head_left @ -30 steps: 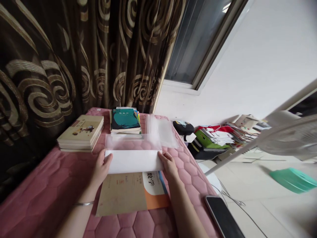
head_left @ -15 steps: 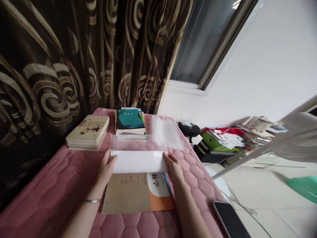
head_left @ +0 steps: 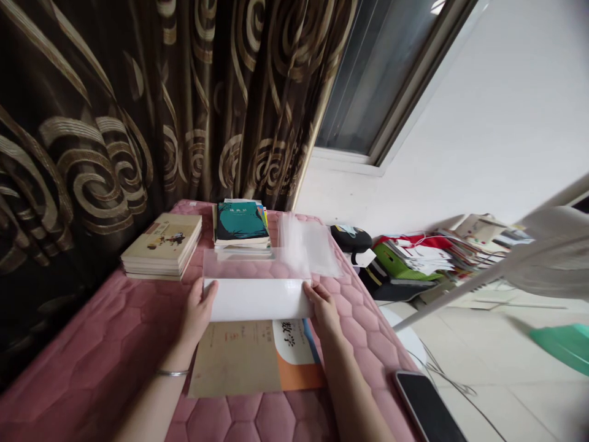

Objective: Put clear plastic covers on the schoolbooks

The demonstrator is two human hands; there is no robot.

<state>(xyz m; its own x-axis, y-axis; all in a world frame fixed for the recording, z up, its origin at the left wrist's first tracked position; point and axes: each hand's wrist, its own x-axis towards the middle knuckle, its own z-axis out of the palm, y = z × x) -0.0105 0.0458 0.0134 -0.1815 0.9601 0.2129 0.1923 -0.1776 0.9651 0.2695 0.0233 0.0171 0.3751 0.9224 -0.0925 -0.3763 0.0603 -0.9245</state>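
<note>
Both my hands grip opposite ends of a white strip [head_left: 257, 299], which has a clear plastic sheet [head_left: 239, 264] extending beyond its far edge. My left hand [head_left: 201, 304] pinches the left end between thumb and fingers; a silver bangle circles that wrist. At the right end, my right hand [head_left: 323, 304] has the same closed pinch. Directly below the strip lies a textbook [head_left: 239, 362], tan on the left with a white, orange and blue panel bearing large characters on the right. The strip covers its far edge. Whether strip and sheet are joined, I cannot tell.
On the pink quilted mattress [head_left: 105, 344] are a stack of tan books [head_left: 161, 245], a teal-topped pile [head_left: 242, 222], clear plastic covers [head_left: 317, 248] and a phone [head_left: 427, 405]. A white fan [head_left: 552, 258] stands at right, with cables [head_left: 444, 374] on the floor.
Almost nothing differs. Both hands keep their grip on the white strip and clear sheet, and the view has shifted very slightly.
</note>
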